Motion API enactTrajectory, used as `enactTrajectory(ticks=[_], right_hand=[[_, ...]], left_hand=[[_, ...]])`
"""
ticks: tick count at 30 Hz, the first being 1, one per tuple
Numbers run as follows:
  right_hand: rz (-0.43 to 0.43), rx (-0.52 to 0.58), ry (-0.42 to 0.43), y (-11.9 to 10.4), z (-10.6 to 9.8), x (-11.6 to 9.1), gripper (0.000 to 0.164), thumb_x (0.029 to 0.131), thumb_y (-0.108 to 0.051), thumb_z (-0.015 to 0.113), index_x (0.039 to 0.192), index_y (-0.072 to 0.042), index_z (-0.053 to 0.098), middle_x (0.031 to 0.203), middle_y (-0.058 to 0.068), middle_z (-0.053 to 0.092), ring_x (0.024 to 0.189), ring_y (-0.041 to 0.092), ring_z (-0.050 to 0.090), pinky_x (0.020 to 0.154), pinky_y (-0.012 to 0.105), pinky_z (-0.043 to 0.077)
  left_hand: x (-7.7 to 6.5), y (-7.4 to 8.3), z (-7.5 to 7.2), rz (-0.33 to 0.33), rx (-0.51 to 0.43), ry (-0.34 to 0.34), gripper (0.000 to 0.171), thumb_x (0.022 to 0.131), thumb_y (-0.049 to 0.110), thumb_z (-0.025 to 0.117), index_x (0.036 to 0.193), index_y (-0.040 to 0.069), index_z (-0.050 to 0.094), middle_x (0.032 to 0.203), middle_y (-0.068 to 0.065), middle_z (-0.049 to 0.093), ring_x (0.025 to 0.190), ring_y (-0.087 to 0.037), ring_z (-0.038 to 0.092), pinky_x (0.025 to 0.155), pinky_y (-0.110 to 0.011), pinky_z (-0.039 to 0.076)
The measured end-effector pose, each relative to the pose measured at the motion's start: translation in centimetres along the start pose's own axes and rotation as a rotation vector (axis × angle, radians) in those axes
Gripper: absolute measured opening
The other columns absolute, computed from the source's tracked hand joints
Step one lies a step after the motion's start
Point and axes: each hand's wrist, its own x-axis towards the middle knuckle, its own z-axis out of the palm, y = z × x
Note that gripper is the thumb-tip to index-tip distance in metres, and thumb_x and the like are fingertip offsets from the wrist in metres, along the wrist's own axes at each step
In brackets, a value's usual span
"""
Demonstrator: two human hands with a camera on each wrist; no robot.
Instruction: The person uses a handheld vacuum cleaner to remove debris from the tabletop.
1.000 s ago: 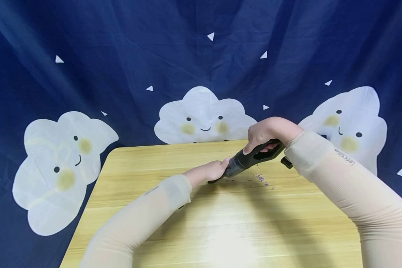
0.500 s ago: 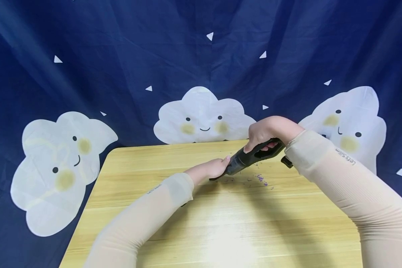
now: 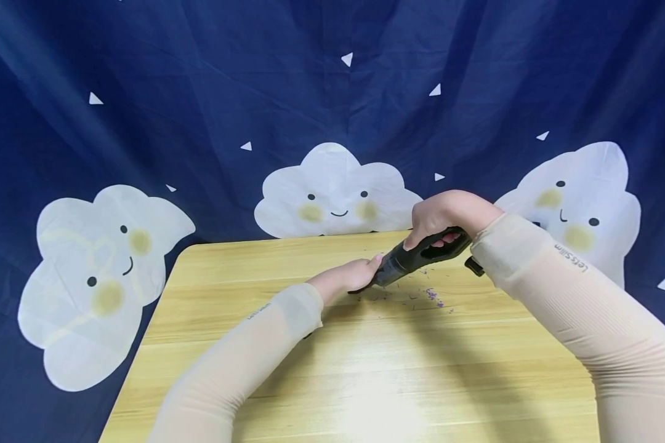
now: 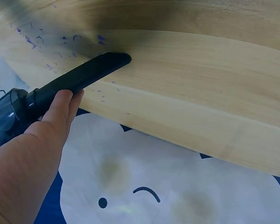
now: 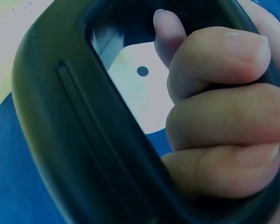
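A black handheld vacuum (image 3: 418, 259) with a clear dust cup (image 4: 8, 114) slants over the wooden table (image 3: 210, 344). My right hand (image 3: 438, 215) grips its loop handle (image 5: 84, 121), several fingers curled through the opening. Near the front end, my left hand (image 3: 350, 278) holds the long flat nozzle (image 4: 84, 77), two fingertips showing against its side in the left wrist view. Purple shreds (image 3: 432, 295) lie scattered on the tabletop beside the nozzle. The nozzle tip is low over the wood; whether it touches is hard to tell.
A dark blue curtain (image 3: 221, 80) with white smiling clouds (image 3: 338, 175) hangs right behind the table's far edge. A dark shadow from the arm and vacuum falls across the tabletop.
My left hand and the nozzle tip have shifted slightly to the right and away from me. The right hand keeps its grip nearly in place; the purple shreds look much the same.
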Motion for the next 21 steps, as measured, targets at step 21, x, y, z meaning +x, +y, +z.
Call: enactTrajectory(ticks=[21], right_hand=[[0.021,-0.023,0.034,0.2,-0.6,-0.2,0.045,0.096,-0.046,0.062,0.066,-0.012,0.060,0.061,-0.002,0.052,0.050,0.011,0.041,0.048,0.024,0.039]], left_hand=[[1.1,0.0,-0.3,0.017,-0.065,0.008,0.073,0.108,0.053,0.010,0.136,0.004,0.057,0.128,-0.012,0.059,0.122,-0.024,0.052,0.112,-0.042,0.035]])
